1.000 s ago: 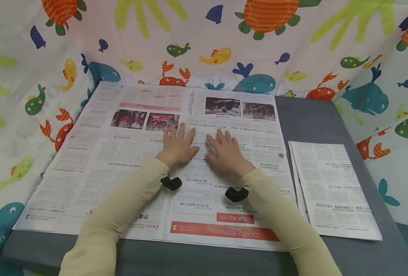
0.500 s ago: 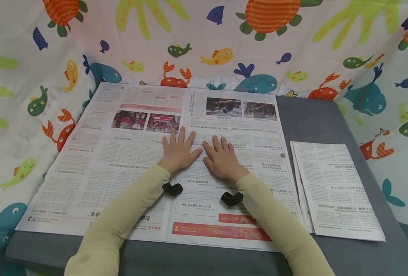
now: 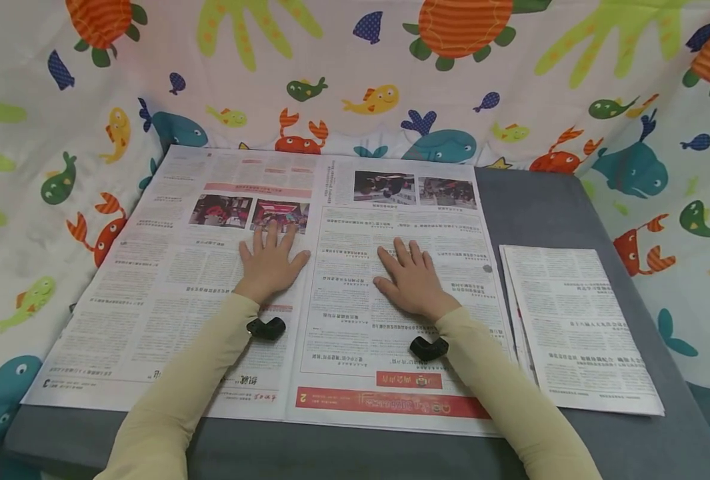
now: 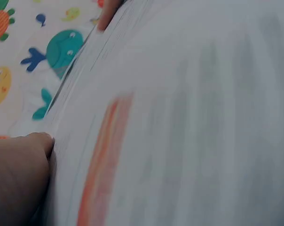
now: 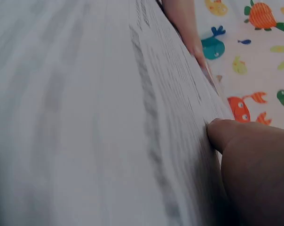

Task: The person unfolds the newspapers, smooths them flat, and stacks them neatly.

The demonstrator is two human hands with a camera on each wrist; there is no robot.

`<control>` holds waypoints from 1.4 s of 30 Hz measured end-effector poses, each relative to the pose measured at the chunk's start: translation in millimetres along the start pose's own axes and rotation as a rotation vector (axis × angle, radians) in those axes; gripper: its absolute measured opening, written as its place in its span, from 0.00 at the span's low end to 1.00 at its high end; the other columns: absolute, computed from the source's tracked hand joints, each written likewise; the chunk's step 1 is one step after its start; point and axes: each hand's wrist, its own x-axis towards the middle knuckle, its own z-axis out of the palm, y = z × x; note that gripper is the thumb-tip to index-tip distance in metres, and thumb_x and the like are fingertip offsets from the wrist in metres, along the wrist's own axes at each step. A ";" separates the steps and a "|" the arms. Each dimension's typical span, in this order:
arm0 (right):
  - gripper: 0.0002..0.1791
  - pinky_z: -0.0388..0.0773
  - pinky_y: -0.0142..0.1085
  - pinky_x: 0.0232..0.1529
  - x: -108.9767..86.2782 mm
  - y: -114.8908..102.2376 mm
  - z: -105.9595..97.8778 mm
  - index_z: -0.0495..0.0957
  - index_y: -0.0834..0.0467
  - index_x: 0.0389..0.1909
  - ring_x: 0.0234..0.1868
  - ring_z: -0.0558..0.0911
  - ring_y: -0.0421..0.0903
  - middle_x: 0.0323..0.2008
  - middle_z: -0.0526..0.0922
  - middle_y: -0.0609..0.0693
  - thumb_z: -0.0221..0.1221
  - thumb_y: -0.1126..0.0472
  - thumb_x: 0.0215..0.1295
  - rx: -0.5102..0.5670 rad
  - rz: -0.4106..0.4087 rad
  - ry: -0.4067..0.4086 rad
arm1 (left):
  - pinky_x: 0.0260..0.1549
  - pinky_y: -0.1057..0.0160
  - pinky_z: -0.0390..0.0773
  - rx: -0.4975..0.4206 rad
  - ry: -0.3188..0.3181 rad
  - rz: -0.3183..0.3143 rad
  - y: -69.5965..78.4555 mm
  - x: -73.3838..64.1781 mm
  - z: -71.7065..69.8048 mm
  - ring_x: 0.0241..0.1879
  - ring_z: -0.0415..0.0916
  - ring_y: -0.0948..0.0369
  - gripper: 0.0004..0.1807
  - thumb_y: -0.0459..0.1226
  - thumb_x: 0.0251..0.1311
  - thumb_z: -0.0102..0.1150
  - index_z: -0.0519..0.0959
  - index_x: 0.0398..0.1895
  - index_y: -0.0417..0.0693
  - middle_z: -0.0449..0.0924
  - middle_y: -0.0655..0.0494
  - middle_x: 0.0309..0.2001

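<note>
An opened newspaper (image 3: 199, 267) lies spread flat over most of the grey table, its print upside down in the head view. My left hand (image 3: 269, 263) rests palm down on its left page, fingers spread, the fingertips at the lower edge of a colour photo. On the right page my right hand (image 3: 413, 279) lies flat, with straight fingers and the thumb out to the side. The left wrist view shows the left thumb (image 4: 38, 141) against the paper; in the right wrist view the right thumb (image 5: 222, 134) touches the sheet.
A folded stack of newspapers (image 3: 583, 327) lies to the right of the spread one. The grey table (image 3: 529, 207) shows along the right side and the front edge. Behind and at both sides hangs a white cloth (image 3: 343, 40) printed with sea animals.
Both hands were close together near the centre fold. They have slid apart across the paper, the left hand to the left and the right hand slightly to the right.
</note>
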 end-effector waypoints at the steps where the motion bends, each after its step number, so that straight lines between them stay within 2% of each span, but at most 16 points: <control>1: 0.39 0.36 0.66 0.78 -2.2 5.0 -1.4 0.49 0.50 0.83 0.83 0.35 0.66 0.83 0.39 0.60 0.45 0.39 0.78 0.000 0.012 0.004 | 0.71 0.24 0.27 -0.002 0.005 -0.012 -7.1 -0.8 -2.0 0.81 0.20 0.36 0.44 0.64 0.74 0.34 0.40 0.84 0.55 0.26 0.41 0.84; 7: 0.42 0.34 0.68 0.77 -16.2 41.1 -11.4 0.47 0.52 0.83 0.82 0.34 0.68 0.83 0.37 0.62 0.47 0.37 0.76 0.000 0.089 0.014 | 0.69 0.22 0.27 -0.013 0.053 -0.080 -49.1 -4.7 -14.6 0.80 0.20 0.32 0.44 0.63 0.75 0.33 0.40 0.84 0.52 0.26 0.37 0.83; 13: 0.43 0.33 0.69 0.76 -28.6 73.8 -19.2 0.45 0.52 0.83 0.81 0.33 0.71 0.83 0.36 0.64 0.45 0.36 0.77 -0.005 0.154 0.009 | 0.68 0.21 0.25 -0.048 0.108 -0.173 -95.4 -10.6 -27.0 0.78 0.17 0.28 0.44 0.63 0.75 0.28 0.40 0.84 0.49 0.24 0.33 0.81; 17: 0.44 0.33 0.69 0.76 -32.1 83.2 -20.2 0.45 0.53 0.83 0.81 0.33 0.71 0.82 0.36 0.65 0.45 0.35 0.76 -0.013 0.175 0.021 | 0.67 0.21 0.24 -0.080 0.120 -0.239 -125.5 -15.5 -37.9 0.77 0.16 0.27 0.44 0.63 0.75 0.24 0.37 0.84 0.48 0.22 0.30 0.80; 21: 0.44 0.33 0.69 0.76 -33.1 84.5 -20.3 0.46 0.54 0.83 0.81 0.33 0.72 0.82 0.37 0.65 0.45 0.36 0.76 -0.009 0.175 0.026 | 0.66 0.20 0.23 -0.105 0.117 -0.291 -148.1 -20.3 -45.4 0.76 0.15 0.25 0.46 0.65 0.74 0.23 0.34 0.83 0.46 0.20 0.28 0.79; 26: 0.43 0.33 0.70 0.76 -34.0 83.4 -21.6 0.46 0.55 0.83 0.81 0.33 0.72 0.82 0.36 0.66 0.45 0.37 0.77 -0.015 0.179 0.024 | 0.65 0.19 0.24 -0.107 0.102 -0.307 -155.9 -21.6 -48.5 0.75 0.14 0.24 0.47 0.65 0.73 0.23 0.34 0.83 0.45 0.18 0.27 0.78; 37: 0.44 0.33 0.70 0.76 -35.5 82.5 -21.8 0.46 0.55 0.83 0.81 0.34 0.72 0.82 0.37 0.66 0.45 0.37 0.77 -0.021 0.178 0.026 | 0.65 0.19 0.23 -0.113 0.089 -0.315 -152.8 -22.9 -48.3 0.74 0.13 0.24 0.49 0.67 0.72 0.24 0.33 0.83 0.45 0.17 0.27 0.78; 42: 0.42 0.37 0.71 0.75 -37.9 84.6 -33.2 0.48 0.57 0.82 0.81 0.37 0.73 0.81 0.40 0.68 0.46 0.38 0.77 0.020 0.143 0.004 | 0.65 0.19 0.22 -0.114 0.085 -0.316 -151.5 -22.4 -49.2 0.74 0.12 0.24 0.50 0.69 0.71 0.24 0.31 0.83 0.45 0.16 0.28 0.78</control>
